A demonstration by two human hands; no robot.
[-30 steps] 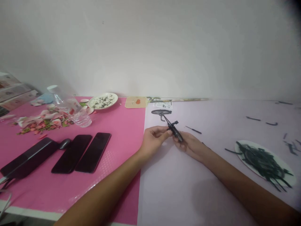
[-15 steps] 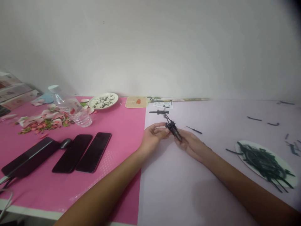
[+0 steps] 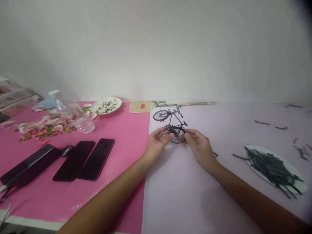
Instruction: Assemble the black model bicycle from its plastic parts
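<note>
A small black model bicycle (image 3: pixel 172 118) is held up over the pale sheet, its near wheel (image 3: pixel 178 135) between my two hands. My left hand (image 3: pixel 157 139) grips it from the left, thumb at the wheel's edge and fingers behind near the pedal area. On the other side my right hand (image 3: pixel 198 144) pinches the wheel's right rim between thumb and fingers. The far wheel (image 3: pixel 161 115) and the handlebar (image 3: pixel 179 111) point away from me. A small dark part (image 3: pixel 215 154) lies beside my right wrist, partly hidden.
At right, a white plate (image 3: pixel 301 186) carries black plastic pieces; loose black parts (image 3: pixel 281 127) lie behind it. Two phones (image 3: pixel 96 159), a long black case (image 3: pixel 29 167), a water bottle (image 3: pixel 83 122), petals (image 3: pixel 46 126) and a plate of white bits (image 3: pixel 119 105) occupy the pink side.
The model bicycle has been turned from nearly edge-on to side-on, so its wheels and frame now show. My right hand has shifted slightly right, its fingers now at the wheel rim.
</note>
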